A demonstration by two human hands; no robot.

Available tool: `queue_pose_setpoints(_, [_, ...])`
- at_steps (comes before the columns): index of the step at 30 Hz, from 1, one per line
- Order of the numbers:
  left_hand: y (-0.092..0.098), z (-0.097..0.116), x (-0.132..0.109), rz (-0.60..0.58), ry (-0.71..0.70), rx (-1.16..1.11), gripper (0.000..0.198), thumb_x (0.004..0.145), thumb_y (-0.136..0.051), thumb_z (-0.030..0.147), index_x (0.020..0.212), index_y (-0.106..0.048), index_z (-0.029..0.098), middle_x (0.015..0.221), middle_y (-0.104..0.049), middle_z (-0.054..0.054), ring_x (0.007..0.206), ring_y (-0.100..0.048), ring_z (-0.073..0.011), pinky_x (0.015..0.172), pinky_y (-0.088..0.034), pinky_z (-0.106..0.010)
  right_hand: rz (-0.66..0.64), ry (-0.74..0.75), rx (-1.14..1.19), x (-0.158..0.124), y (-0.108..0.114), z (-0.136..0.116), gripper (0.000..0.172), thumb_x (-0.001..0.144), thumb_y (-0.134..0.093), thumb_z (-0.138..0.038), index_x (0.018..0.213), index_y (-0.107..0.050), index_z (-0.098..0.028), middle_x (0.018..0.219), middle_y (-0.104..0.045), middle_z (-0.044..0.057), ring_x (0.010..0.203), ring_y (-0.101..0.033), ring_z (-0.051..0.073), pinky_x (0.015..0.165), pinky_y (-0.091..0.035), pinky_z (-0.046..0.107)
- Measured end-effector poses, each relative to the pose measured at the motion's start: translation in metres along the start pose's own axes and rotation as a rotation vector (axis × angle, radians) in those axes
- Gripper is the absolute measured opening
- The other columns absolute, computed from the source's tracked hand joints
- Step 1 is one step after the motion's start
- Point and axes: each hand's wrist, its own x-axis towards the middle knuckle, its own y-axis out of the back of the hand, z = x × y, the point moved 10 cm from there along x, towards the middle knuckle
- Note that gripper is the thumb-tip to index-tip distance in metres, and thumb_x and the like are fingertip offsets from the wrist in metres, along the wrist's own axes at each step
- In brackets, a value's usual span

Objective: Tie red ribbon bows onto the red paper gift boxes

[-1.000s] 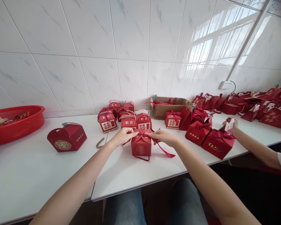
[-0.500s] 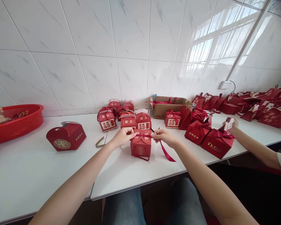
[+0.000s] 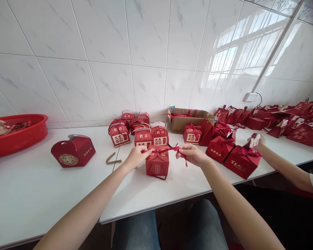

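Note:
A small red gift box [image 3: 157, 166] stands upright near the table's front edge, with a red cord handle hanging down its front. A dark red ribbon [image 3: 169, 149] runs across its top. At the box's upper left, my left hand [image 3: 137, 157] pinches the ribbon close to the lid. My right hand [image 3: 192, 154] grips the ribbon to the right of the box, with a short end hanging below the fingers. Right behind stand two more red boxes [image 3: 159, 133] with white label panels.
Far left are a red basket [image 3: 21, 140] with a person's hand and a larger red box [image 3: 73, 151]. A gold strip [image 3: 112, 160] lies left of centre. Behind is a cardboard box [image 3: 182, 124]; at right, ribboned boxes [image 3: 242, 161] and another person's hand.
My right hand has moved slightly right, away from the box, drawing the ribbon out sideways. The long ribbon tail that lay on the table at right is now gathered at my right fingers.

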Motion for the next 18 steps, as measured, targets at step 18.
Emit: queue_pose_setpoints(18, [0.004,0.091,0.007,0.080,-0.281,0.215,0.008,0.076,-0.053,0.025,0.079,-0.059,0.021,0.079,-0.069,0.000,0.068,-0.061,-0.0165,0.061,-0.044,-0.027,0.150,-0.115,-0.271,0.003,-0.028,-0.016,0.032,0.075,-0.071,-0.040,0.091,-0.053,-0.018,0.065,-0.066,0.001,0.047,-0.053,0.008,0.037,-0.036,0.017])
